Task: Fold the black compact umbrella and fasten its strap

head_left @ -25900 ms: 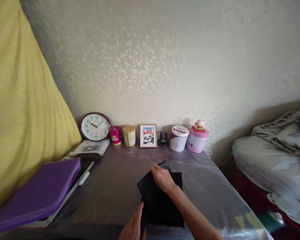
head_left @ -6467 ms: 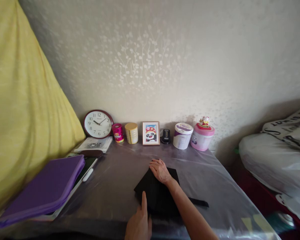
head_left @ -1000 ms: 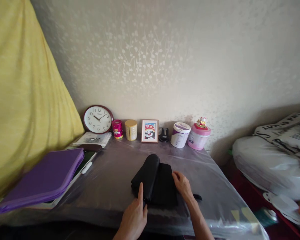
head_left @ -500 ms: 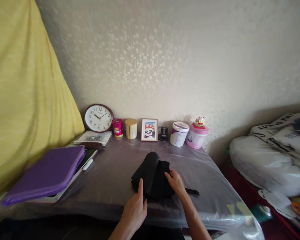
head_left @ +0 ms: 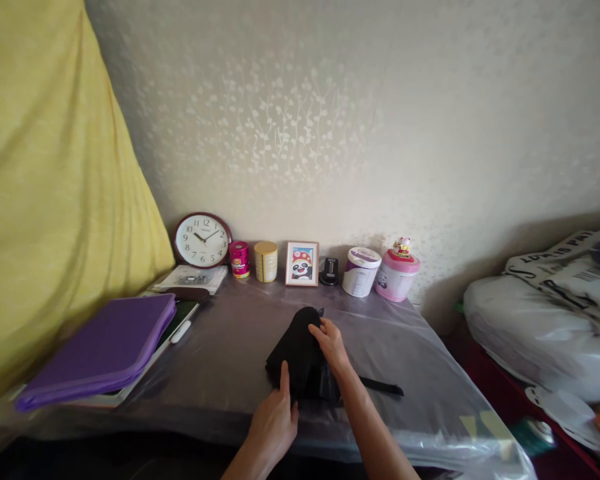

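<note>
A black folded fabric item (head_left: 295, 353) lies on the table in front of me, with a narrow black strap (head_left: 383, 386) sticking out to the right. My left hand (head_left: 273, 420) is at its near left end, index finger stretched along the top and thumb against the near edge; the other fingers are curled and partly hidden. Across the upper right part, my right hand (head_left: 330, 343) pinches a flap of the fabric between thumb and fingers. That flap lies over the rolled part. The underside of the bundle is hidden.
Plastic film covers the table (head_left: 220, 367). At left lie a purple folder (head_left: 100, 347) and a white pen-like object (head_left: 181, 331). Along the wall stand a clock (head_left: 203, 240), a framed panda picture (head_left: 302, 264) and several tubs. Bagged goods (head_left: 535, 333) are beyond the right edge.
My right hand has moved up and left, bringing the right-hand flap over the rolled part. My left hand stays at the near end. The view has shifted slightly.
</note>
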`<action>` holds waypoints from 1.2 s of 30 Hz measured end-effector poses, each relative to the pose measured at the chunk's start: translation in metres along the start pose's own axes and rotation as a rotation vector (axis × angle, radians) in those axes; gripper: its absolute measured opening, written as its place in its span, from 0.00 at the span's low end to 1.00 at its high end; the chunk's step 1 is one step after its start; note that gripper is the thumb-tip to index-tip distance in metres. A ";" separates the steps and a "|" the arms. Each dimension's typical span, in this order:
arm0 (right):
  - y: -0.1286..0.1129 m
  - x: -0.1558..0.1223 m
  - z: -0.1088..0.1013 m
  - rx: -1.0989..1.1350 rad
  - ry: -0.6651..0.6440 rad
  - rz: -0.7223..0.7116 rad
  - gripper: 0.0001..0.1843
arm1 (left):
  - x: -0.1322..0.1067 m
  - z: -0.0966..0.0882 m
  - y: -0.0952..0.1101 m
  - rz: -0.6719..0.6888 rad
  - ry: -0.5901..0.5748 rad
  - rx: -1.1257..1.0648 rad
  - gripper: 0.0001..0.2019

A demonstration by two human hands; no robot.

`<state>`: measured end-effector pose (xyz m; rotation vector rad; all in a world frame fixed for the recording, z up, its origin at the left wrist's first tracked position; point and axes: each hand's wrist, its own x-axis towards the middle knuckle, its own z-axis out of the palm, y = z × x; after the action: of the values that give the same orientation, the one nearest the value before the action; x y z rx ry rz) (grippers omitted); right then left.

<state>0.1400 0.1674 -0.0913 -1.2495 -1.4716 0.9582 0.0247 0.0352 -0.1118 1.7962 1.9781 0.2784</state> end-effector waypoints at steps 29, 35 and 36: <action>-0.014 -0.003 0.033 -0.491 -0.325 -0.075 0.15 | -0.013 -0.010 0.002 0.067 0.008 0.099 0.35; -0.016 -0.020 0.028 -0.535 -0.363 -0.320 0.11 | 0.001 -0.009 0.003 0.024 -0.053 0.151 0.32; -0.016 -0.024 0.025 -0.517 -0.370 -0.372 0.10 | 0.002 -0.009 0.002 0.021 -0.051 0.146 0.32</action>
<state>0.1124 0.1413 -0.0860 -1.1175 -2.2539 0.5906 0.0225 0.0390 -0.1037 1.8954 1.9898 0.0956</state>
